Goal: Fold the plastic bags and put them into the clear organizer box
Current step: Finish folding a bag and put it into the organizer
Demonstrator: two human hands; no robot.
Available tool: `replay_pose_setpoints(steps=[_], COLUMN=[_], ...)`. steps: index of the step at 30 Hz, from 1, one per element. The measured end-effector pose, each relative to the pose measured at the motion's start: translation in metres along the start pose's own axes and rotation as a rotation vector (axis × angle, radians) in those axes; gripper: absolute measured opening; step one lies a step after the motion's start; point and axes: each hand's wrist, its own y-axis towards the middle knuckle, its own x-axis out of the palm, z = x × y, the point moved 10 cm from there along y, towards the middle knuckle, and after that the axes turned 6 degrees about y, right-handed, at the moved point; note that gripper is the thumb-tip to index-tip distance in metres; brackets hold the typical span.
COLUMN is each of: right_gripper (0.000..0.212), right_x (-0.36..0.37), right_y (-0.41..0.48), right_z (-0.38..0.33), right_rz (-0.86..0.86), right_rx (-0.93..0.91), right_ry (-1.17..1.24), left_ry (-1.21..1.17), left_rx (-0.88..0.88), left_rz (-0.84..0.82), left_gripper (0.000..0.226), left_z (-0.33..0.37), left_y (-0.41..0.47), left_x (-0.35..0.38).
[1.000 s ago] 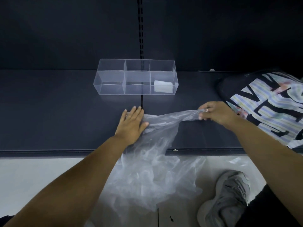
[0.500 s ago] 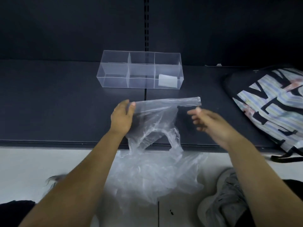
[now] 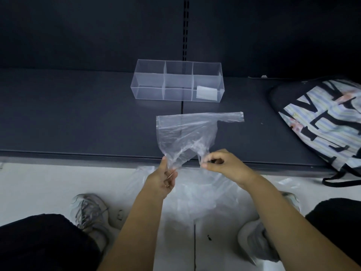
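A clear plastic bag (image 3: 187, 133) lies on the dark shelf (image 3: 78, 118), its far edge flat and one handle stretching right. My left hand (image 3: 166, 178) pinches the bag's near left corner at the shelf's front edge. My right hand (image 3: 220, 165) pinches the near right part of the bag. The clear organizer box (image 3: 150, 83) stands behind the bag with three compartments. A folded bag (image 3: 206, 92) lies in its right compartment. More clear plastic bags (image 3: 205, 194) lie heaped on the floor under my hands.
A striped drawstring bag with black letters (image 3: 328, 122) lies on the shelf at the right. My knees and grey shoes (image 3: 89, 212) are on the white floor below. The shelf's back wall is dark.
Both hands came back from the bag's far edge to its near edge. The bag's top edge now lies flat on the shelf. The camera view shifted lower.
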Motion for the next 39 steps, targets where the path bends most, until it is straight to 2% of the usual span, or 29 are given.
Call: replay_pose_setpoints(steps=[5, 10, 15, 20, 23, 27, 32, 34, 36, 37, 39], right_gripper=[0.014, 0.017, 0.012, 0.017, 0.023, 0.016, 0.027, 0.031, 0.035, 0.038, 0.046], right_x=[-0.010, -0.027, -0.059, -0.092, -0.108, -0.137, -0.178, -0.182, -0.177, -0.174, -0.164], right_y=[0.006, 0.006, 0.004, 0.005, 0.007, 0.005, -0.013, -0.017, -0.021, -0.027, -0.035], right_z=[0.011, 0.024, 0.045, 0.058, 0.057, 0.066, 0.092, 0.091, 0.083, 0.075, 0.041], right_rz=[-0.026, 0.017, 0.119, 0.119, 0.131, 0.334, 0.685, 0.736, 0.791, 0.862, 1.023], right_rx=[0.056, 0.098, 0.171, 0.254, 0.243, 0.227, 0.308, 0.323, 0.347, 0.362, 0.314], right_ry=[0.076, 0.363, 0.506, 0.374, 0.256, 0.168, -0.062, -0.165, -0.260, -0.330, -0.531], left_ry=[0.059, 0.142, 0.091, 0.263, 0.423, 0.460, 0.542, 0.727, 0.909, 0.953, 1.115], left_rx=[0.125, 0.251, 0.286, 0.350, 0.427, 0.447, 0.496, 0.635, 0.881, 1.002, 1.148], left_rz=[-0.029, 0.074, 0.202, 0.299, 0.317, 0.316, 0.332, 0.458, 0.592, 0.587, 0.457], left_gripper=[0.039, 0.011, 0.017, 0.021, 0.031, 0.023, 0.025, 0.031, 0.025, 0.019, 0.026], left_z=[0.027, 0.048, 0.064, 0.086, 0.097, 0.095, 0.085, 0.096, 0.111, 0.114, 0.111], left_y=[-0.005, -0.009, -0.008, 0.001, 0.006, 0.008, -0.004, -0.019, -0.044, -0.054, -0.055], left_x=[-0.006, -0.011, -0.036, -0.054, -0.054, -0.058, -0.050, -0.042, -0.020, -0.003, 0.039])
